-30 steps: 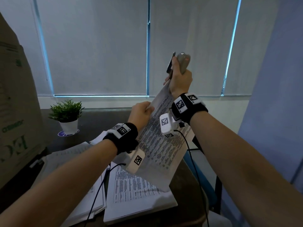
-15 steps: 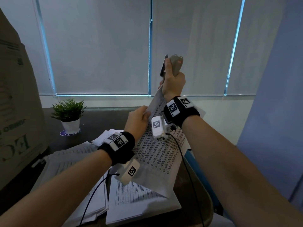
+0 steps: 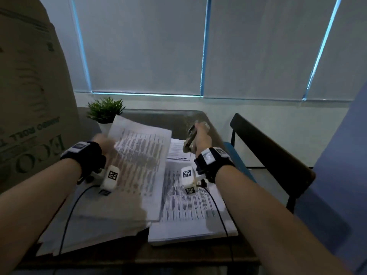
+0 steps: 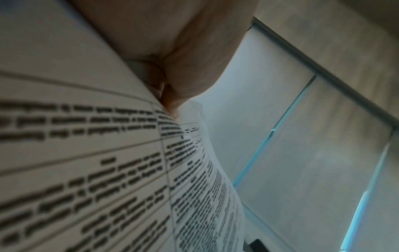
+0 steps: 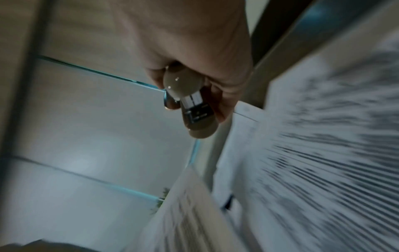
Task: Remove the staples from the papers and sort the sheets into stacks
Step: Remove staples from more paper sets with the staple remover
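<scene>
Your left hand (image 3: 104, 142) holds a printed sheet (image 3: 137, 167) by its left edge, the grip pinched on the paper; in the left wrist view the thumb presses against the page (image 4: 90, 170) just above its lines of text. The sheet hangs tilted over the left stack (image 3: 95, 233) of papers on the surface (image 3: 168, 120), its far corner raised toward the small potted plant (image 3: 105, 111) and its near edge lying on that stack.

Your right hand (image 3: 200, 138) is lifted above the far right part of the surface, fingers curled tight around the staple remover (image 3: 189, 140). The right wrist view shows the tool (image 5: 192, 105) enclosed in that grip, its pale rounded handle and metal middle sticking out below the fingers. You cannot tell whether a staple sits in it.

Under your right wrist lies the right stack (image 3: 190, 211) of printed sheets, just beside the left one. A smaller paper (image 3: 178, 149) lies beyond it, below the tool. A large cardboard box (image 3: 29, 96) stands at the left, and a dark chair (image 3: 274, 153) stands to the right of the surface.
</scene>
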